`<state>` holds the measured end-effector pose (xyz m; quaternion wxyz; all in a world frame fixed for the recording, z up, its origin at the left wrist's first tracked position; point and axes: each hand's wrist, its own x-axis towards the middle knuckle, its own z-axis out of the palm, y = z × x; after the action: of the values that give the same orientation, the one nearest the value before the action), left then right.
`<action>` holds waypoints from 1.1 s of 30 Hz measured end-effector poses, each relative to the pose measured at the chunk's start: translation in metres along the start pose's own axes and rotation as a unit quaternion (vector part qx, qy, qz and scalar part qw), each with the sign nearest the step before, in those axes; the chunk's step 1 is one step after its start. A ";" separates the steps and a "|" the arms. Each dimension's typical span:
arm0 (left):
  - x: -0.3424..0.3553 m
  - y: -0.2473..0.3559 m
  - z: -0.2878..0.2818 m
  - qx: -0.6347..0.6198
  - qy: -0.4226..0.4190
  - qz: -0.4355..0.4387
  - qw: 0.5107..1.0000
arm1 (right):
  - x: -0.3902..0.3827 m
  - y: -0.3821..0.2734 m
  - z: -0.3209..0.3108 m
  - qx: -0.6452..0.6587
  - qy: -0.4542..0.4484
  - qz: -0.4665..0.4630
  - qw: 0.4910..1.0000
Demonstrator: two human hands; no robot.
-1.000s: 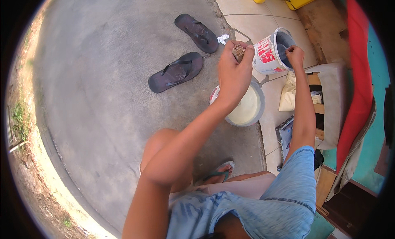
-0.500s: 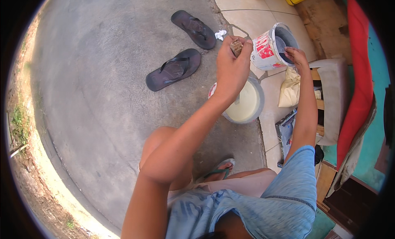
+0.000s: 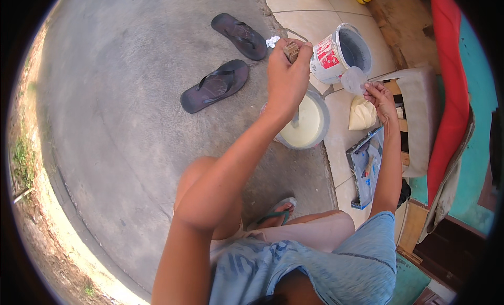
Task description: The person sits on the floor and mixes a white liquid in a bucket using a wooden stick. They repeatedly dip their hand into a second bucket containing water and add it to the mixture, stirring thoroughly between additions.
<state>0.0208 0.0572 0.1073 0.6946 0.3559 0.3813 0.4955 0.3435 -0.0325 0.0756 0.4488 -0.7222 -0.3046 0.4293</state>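
My left hand (image 3: 289, 79) is closed around a wooden stick (image 3: 292, 52), its squared end showing above the fist. Below that hand stands a bucket of pale cream liquid (image 3: 307, 127), with a grey piece standing in the liquid, partly hidden by my wrist. My right hand (image 3: 381, 101) pinches a round, translucent plastic piece (image 3: 353, 80) by its edge; whether it is a lid or a shallow cup, I cannot tell. It is just in front of a white bucket with red markings (image 3: 325, 61), tilted in view and grey inside.
A cream-coloured bag (image 3: 361, 115) and a paint tray (image 3: 362, 174) lie on the tiles at right. Two dark flip-flops (image 3: 216, 87) rest on the concrete. Beside the tray stands a grey padded piece of furniture (image 3: 420, 121). A crumpled white scrap (image 3: 272, 41) lies near my left hand.
My right hand has come out of the white bucket toward me, bringing the translucent round piece into sight. My left hand keeps its grip on the stick; the whole view has shifted slightly.
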 end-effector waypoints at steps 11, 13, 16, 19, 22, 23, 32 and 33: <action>-0.008 0.004 0.003 -0.006 -0.003 0.011 1.000 | -0.082 0.054 0.069 -0.046 0.022 -0.070 0.996; -0.009 0.005 0.003 -0.003 -0.008 0.013 1.000 | -0.089 0.067 0.075 -0.072 0.033 -0.121 0.989; -0.008 0.004 0.003 0.007 -0.005 0.016 1.000 | -0.102 0.073 0.087 -0.130 0.057 -0.193 0.971; -0.007 0.003 0.002 0.011 0.002 0.018 1.000 | -0.118 0.066 0.100 -0.218 0.063 -0.278 0.933; -0.008 0.005 0.001 0.014 -0.002 0.025 1.000 | -0.127 0.066 0.102 -0.328 0.061 -0.379 0.863; -0.008 0.005 0.001 0.015 -0.004 0.028 0.999 | -0.130 0.068 0.101 -0.366 0.060 -0.419 0.829; -0.010 0.006 0.001 0.018 -0.012 0.007 1.000 | -0.088 0.071 0.077 0.038 0.090 -0.065 0.993; -0.010 0.005 0.001 0.019 -0.016 0.007 1.000 | -0.077 0.053 0.069 0.077 0.104 -0.073 0.989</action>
<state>0.0174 0.0488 0.1143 0.6899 0.3798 0.3774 0.4872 0.2504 -0.0909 0.0383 0.5624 -0.7020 -0.2738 0.3405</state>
